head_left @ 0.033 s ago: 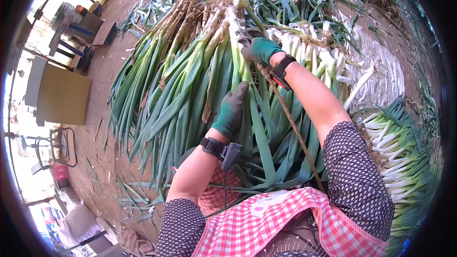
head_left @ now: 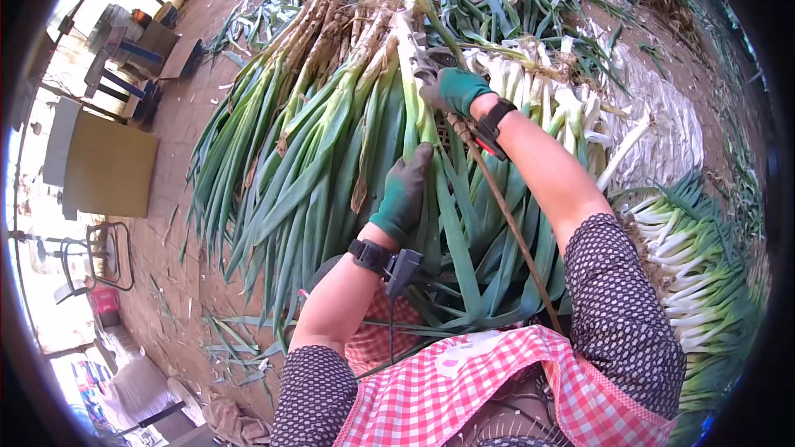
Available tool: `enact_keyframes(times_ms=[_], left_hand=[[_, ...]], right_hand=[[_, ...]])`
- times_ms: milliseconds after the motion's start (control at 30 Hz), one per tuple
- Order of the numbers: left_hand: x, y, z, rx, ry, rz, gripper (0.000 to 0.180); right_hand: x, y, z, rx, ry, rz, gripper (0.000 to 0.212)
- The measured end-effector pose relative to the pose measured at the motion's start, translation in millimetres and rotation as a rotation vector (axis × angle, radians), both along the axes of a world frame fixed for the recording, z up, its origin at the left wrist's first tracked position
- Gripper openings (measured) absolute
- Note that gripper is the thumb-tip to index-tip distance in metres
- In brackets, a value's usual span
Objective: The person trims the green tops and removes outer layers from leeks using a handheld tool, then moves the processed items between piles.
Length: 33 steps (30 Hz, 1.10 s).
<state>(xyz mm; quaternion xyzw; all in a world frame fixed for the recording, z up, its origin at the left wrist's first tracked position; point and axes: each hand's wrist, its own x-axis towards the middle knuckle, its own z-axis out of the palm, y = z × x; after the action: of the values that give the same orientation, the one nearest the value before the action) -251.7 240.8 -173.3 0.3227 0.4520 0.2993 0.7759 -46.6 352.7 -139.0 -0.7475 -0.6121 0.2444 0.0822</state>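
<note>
A leek (head_left: 407, 45) with a thick white stalk and long green leaves lies in front of me, root end away. My left hand (head_left: 403, 199), in a green and grey glove, is closed around its green part. My right hand (head_left: 455, 89), gloved alike, is curled against the right side of the white stalk. A grey shape shows by its fingertips; I cannot make out what it is. From just below that hand a thin brown rod or hose (head_left: 513, 232) runs down to my lap. Unpeeled leeks (head_left: 306, 108) with brown roots are heaped close on the left.
White-stalked leeks (head_left: 530, 83) lie right of my right hand, beside a pale plastic sheet (head_left: 662, 116). A row of cleaned leeks (head_left: 687, 273) stretches along the far right. Leaf scraps (head_left: 489, 0) cover the ground ahead. A yellowish box (head_left: 108, 165) and a metal-framed chair (head_left: 108, 257) stand left.
</note>
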Motion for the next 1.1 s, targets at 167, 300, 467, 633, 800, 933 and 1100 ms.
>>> enact_keyframes(times_ms=[167,300,467,633,800,933,1100], left_hand=[[11,-10,8,0.068,0.029,0.043,0.036],[18,-12,15,0.106,0.055,0.019,0.038],[9,-12,14,0.184,0.083,0.013,0.056],[12,-14,25,0.147,0.081,0.024,0.052],[11,-14,23,0.112,0.085,0.091,0.037],[11,0,-6,0.111,0.034,0.048,0.045],[-1,5,-7,0.002,-0.062,-0.024,0.045]], right_hand=[[2,-24,-10,-0.036,-0.045,0.038,0.052],[16,-8,-13,-0.019,-0.032,0.067,0.051],[1,22,15,-0.069,0.073,-0.011,0.043],[7,57,15,-0.058,-0.054,0.016,0.054],[5,48,24,-0.121,0.042,0.011,0.051],[19,-6,6,-0.207,0.321,-0.16,0.036],[19,-128,5,-0.425,0.747,-0.074,0.053]])
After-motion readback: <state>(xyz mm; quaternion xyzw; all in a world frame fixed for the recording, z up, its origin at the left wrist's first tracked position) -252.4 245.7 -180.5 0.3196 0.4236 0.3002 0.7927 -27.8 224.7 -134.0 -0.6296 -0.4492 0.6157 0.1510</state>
